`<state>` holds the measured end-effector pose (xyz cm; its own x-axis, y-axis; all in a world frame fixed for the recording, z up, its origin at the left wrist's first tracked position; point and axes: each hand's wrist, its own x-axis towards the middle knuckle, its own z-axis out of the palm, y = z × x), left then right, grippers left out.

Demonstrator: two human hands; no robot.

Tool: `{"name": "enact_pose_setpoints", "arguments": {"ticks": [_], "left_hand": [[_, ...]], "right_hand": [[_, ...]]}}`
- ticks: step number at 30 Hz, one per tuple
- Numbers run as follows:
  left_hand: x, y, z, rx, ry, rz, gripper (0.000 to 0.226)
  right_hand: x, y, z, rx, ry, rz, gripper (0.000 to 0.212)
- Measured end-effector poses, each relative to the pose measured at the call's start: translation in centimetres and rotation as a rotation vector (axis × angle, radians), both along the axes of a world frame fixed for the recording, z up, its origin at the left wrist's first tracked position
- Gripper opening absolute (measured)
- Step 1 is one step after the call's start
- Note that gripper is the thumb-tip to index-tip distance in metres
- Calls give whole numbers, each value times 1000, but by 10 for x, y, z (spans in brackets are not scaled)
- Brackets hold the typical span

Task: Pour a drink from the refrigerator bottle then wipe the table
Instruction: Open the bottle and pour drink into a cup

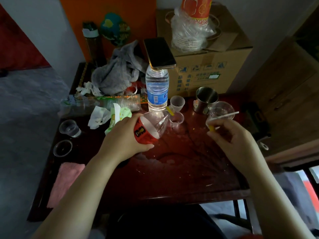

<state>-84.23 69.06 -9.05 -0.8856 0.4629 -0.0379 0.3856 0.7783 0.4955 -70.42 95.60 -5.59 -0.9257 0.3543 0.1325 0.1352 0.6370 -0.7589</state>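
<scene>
Left hand [120,138] gripped the red paper cup [144,133], tipped on its side with its mouth facing right, low over the dark red table [172,178], where wet patches shone! Right hand [231,137] pinched a small yellow piece [212,128] just beside a clear plastic cup [219,112]. Behind them the water bottle [157,88] stood upright with a phone [159,53] lying flat on top, and a pink cloth [65,181] lay at the table's left edge.

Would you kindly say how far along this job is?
Done: nothing clearly finished. In hand: the left hand grips a tilted red cup; the right hand holds a clear cup. Left: wiping, since spills wet the table and the pink cloth lies untouched.
</scene>
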Motion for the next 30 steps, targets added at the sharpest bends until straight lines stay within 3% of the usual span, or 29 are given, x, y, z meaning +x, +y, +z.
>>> {"name": "enact_pose_setpoints", "arguments": {"ticks": [14,30], "left_hand": [[-10,38,2,-149,-46,65,81],[-18,68,8,-291,3,100,94]], "right_hand": [[9,40,-40,-30,-118,45,23],[14,83,-57,-11,-164,69,24]]}}
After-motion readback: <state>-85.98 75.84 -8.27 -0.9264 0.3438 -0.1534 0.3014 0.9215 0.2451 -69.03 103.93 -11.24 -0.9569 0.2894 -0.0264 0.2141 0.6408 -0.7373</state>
